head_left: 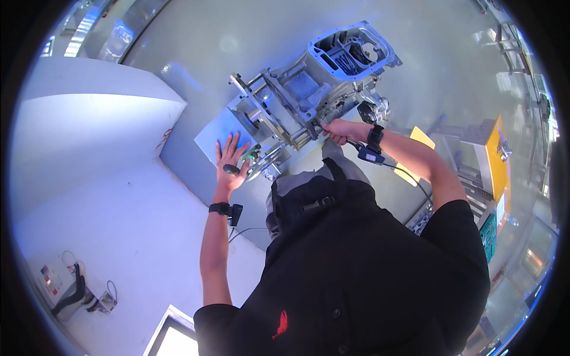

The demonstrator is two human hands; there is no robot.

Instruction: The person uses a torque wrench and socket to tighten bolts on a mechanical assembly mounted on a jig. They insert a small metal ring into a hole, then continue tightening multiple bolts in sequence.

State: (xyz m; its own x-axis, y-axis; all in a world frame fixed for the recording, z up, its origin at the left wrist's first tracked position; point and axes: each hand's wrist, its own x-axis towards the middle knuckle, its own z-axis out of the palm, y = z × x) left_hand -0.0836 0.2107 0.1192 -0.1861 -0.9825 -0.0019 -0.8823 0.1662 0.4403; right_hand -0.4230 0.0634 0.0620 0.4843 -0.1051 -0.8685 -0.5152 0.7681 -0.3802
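Observation:
A grey metal engine (309, 86) sits in a metal frame (264, 118) in front of me. At its far end is an open metal housing (356, 50) with dark parts inside. My left hand (231, 160) lies with fingers spread on a pale flat panel (217, 133) at the frame's left end. My right hand (338, 132) is closed at the near side of the frame, just below the engine; whatever its fingers grip is hidden.
A white wall (107, 196) rises on the left. To the right stands a rack with a yellow side panel (499, 160), and a smaller yellow piece (420, 139) is nearer my right forearm. Thin cables run from devices on both wrists, including a black box (370, 155) by the right one.

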